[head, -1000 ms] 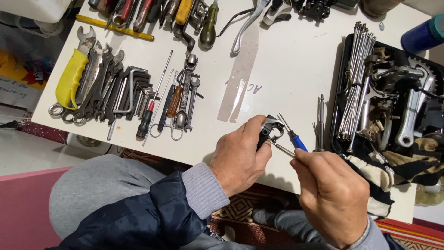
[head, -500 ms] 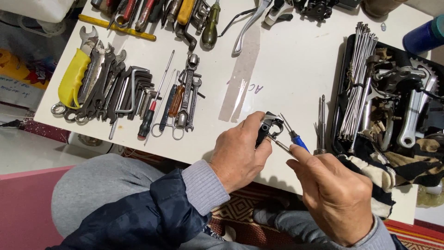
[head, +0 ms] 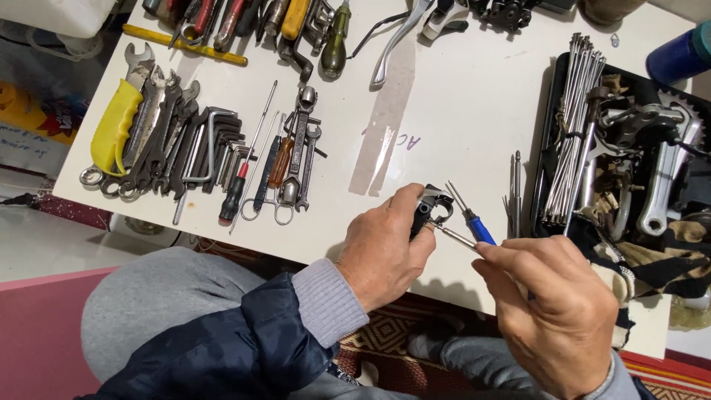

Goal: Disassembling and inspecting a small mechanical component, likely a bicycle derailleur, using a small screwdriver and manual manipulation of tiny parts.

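Note:
My left hand point(head: 385, 248) grips a small black metal clamp part point(head: 430, 206) just above the near edge of the white table point(head: 474, 118). My right hand point(head: 559, 304) holds a thin metal driver point(head: 453, 236) whose tip touches the clamp from the right. A small blue-handled screwdriver point(head: 474, 221) lies on the table right behind the driver's shaft.
Spanners, hex keys and screwdrivers point(head: 200, 148) lie in rows at the left, with a yellow-handled tool point(head: 111, 126). More tools line the far edge point(head: 281, 22). A black tray point(head: 555, 74) at the right holds spokes point(head: 574, 126) and bicycle parts. A blue bottle point(head: 681, 55) stands far right.
Both hands stay together at the table's near edge. The right hand has shifted slightly with the driver against the clamp; the view has drifted a little.

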